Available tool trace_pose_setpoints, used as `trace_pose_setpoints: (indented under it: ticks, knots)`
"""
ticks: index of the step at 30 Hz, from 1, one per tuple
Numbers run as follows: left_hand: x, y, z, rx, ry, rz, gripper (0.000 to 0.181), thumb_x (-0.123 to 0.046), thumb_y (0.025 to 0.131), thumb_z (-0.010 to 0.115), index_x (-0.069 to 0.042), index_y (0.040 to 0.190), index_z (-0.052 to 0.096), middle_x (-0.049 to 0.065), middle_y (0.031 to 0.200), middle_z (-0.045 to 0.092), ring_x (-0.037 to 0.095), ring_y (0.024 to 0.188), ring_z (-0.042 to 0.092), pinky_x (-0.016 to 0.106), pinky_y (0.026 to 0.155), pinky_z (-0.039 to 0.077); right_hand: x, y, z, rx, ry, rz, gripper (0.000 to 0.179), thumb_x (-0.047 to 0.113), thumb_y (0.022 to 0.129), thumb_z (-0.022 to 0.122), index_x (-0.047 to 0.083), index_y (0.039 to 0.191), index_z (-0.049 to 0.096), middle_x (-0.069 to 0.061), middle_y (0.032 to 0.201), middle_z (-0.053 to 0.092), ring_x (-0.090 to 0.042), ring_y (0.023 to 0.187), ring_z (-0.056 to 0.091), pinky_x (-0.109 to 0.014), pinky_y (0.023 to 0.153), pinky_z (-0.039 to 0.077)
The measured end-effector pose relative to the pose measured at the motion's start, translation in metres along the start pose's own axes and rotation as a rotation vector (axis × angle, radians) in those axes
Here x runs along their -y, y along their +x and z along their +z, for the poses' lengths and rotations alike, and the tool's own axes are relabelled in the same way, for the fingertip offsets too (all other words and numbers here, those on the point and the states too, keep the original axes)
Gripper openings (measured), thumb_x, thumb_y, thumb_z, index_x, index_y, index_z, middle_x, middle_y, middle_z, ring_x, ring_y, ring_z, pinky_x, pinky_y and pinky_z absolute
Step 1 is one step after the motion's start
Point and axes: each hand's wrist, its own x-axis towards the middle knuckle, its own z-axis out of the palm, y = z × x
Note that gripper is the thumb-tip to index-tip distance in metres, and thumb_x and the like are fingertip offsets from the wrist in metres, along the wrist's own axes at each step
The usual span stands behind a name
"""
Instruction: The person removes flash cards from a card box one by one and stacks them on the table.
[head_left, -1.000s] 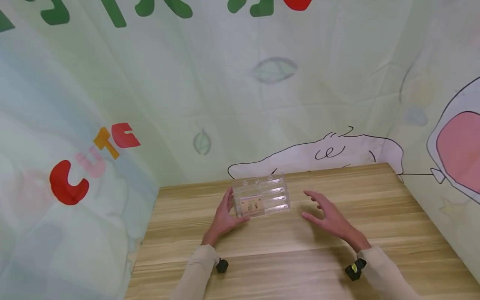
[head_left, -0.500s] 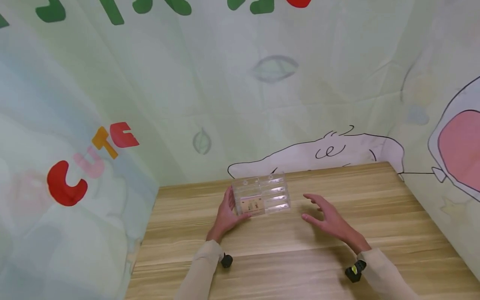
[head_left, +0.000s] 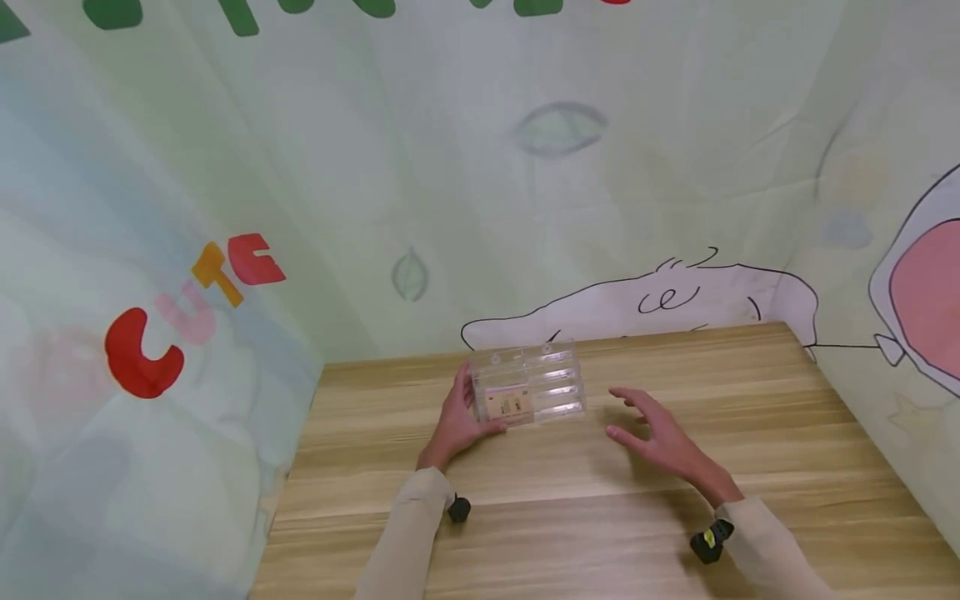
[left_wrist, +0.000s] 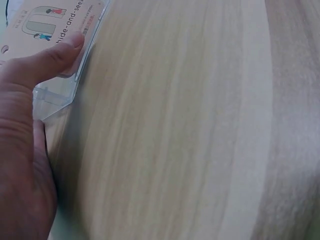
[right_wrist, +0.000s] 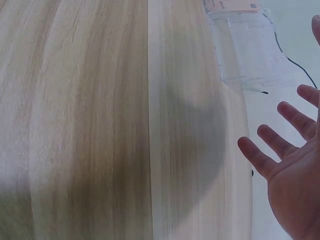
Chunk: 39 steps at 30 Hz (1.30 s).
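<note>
My left hand (head_left: 456, 423) grips the left edge of a clear plastic card holder (head_left: 557, 380) with rows of see-through slots. The holder leans back near the far side of the wooden table. In its lower left slot sits a pale orange card (head_left: 510, 404); the left wrist view shows small drawings and the words "hide-and-see" on this card (left_wrist: 70, 22). My left thumb lies over the card's front, while the other fingers go behind the holder and are partly hidden. To the right, my right hand (head_left: 663, 437) hovers apart from the holder, fingers spread and holding nothing.
The wooden table (head_left: 562, 533) runs up to a printed curtain (head_left: 480, 183) at the back and both sides. Each wrist carries a small black device, such as the right wrist camera (head_left: 708, 542).
My left wrist and forearm have shifted slightly to the right, still gripping the card holder. My right hand has dipped a little and stays apart. The head view has moved slightly.
</note>
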Motion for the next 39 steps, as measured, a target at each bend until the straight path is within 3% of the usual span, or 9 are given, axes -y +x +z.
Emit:
trace_pose_setpoints:
  ticks: [11, 19, 23, 28, 33, 39]
  knots:
    - [0.002, 0.0, 0.002, -0.005, 0.068, -0.027, 0.138, -0.027, 0.067, 0.101, -0.013, 0.167, 0.007, 0.02, 0.16, 0.037, 0.032, 0.148, 0.039, 0.038, 0.122, 0.033, 0.004, 0.012, 0.007, 0.015, 0.008, -0.017, 0.062, 0.032, 0.096, 0.077, 0.007, 0.147, 0.054, -0.01, 0.146, 0.056, -0.042, 0.129, 0.054, -0.058, 0.094, 0.057]
    - [0.004, 0.001, 0.003, -0.002, 0.062, -0.038, 0.138, -0.029, 0.067, 0.101, -0.014, 0.167, 0.007, 0.019, 0.161, 0.036, 0.031, 0.148, 0.038, 0.037, 0.122, 0.033, 0.018, 0.039, 0.021, 0.037, 0.051, -0.106, 0.046, 0.018, 0.096, 0.076, 0.001, 0.136, 0.064, -0.016, 0.131, 0.065, -0.039, 0.111, 0.064, -0.046, 0.082, 0.063]
    - [0.004, 0.001, 0.004, -0.01, 0.066, -0.022, 0.138, -0.029, 0.066, 0.101, -0.014, 0.167, 0.008, 0.019, 0.161, 0.036, 0.032, 0.148, 0.039, 0.038, 0.122, 0.034, 0.027, 0.057, 0.033, 0.073, 0.087, -0.135, 0.039, 0.016, 0.096, 0.076, 0.001, 0.131, 0.067, -0.018, 0.124, 0.068, -0.03, 0.1, 0.067, -0.036, 0.078, 0.062]
    - [0.0, -0.001, 0.004, -0.016, 0.062, -0.014, 0.136, -0.027, 0.068, 0.101, -0.013, 0.166, 0.008, 0.021, 0.161, 0.036, 0.033, 0.147, 0.039, 0.04, 0.122, 0.034, 0.036, 0.077, 0.049, 0.115, 0.122, -0.171, 0.033, 0.015, 0.098, 0.073, -0.001, 0.127, 0.069, -0.016, 0.115, 0.07, -0.021, 0.092, 0.066, -0.032, 0.074, 0.061]
    - [-0.001, -0.004, 0.006, -0.019, 0.059, -0.015, 0.134, -0.027, 0.069, 0.1, -0.012, 0.166, 0.01, 0.023, 0.161, 0.036, 0.037, 0.146, 0.041, 0.044, 0.122, 0.035, 0.034, 0.087, 0.064, 0.13, 0.108, -0.159, 0.029, 0.011, 0.1, 0.07, 0.001, 0.127, 0.069, -0.011, 0.113, 0.069, -0.019, 0.091, 0.066, -0.03, 0.075, 0.061]
    - [-0.004, -0.003, 0.004, -0.016, 0.077, -0.007, 0.133, -0.027, 0.069, 0.1, -0.011, 0.165, 0.01, 0.021, 0.16, 0.037, 0.034, 0.147, 0.04, 0.04, 0.122, 0.035, 0.033, 0.093, 0.075, 0.14, 0.098, -0.145, 0.027, 0.012, 0.101, 0.069, 0.003, 0.126, 0.069, -0.008, 0.11, 0.07, -0.017, 0.089, 0.066, -0.031, 0.076, 0.06]
